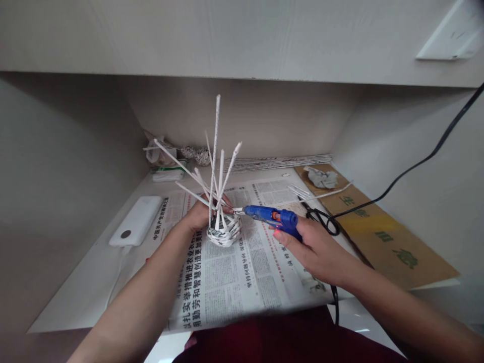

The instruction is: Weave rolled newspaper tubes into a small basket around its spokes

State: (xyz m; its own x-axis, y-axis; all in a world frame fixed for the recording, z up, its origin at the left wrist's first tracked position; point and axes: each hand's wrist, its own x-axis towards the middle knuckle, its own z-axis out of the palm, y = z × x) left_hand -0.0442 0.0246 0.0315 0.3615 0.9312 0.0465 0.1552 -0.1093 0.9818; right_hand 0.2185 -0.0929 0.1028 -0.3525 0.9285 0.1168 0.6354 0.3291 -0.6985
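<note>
A small basket [225,236] woven from rolled newspaper sticks stands on the spread newspaper [260,275], its upright sticks fanning out above the rim. Behind those sticks, my left hand [202,212] is closed on the basket's far left side; its fingers are partly hidden. My right hand [306,244] is wrapped round the handle of a blue hot glue gun [266,214], with a small red light glowing near the thumb. The gun's nozzle points left and meets the basket's right rim, by my left fingertips. Whether glue is coming out is too small to see.
Scissors [321,219] lie right of the glue gun, near loose paper sticks [298,191]. A black cable [401,176] crosses the cardboard [393,237], which bears crumpled paper [321,177]. A white power bank [136,220] lies left. Long paper sticks [264,164] line the back wall.
</note>
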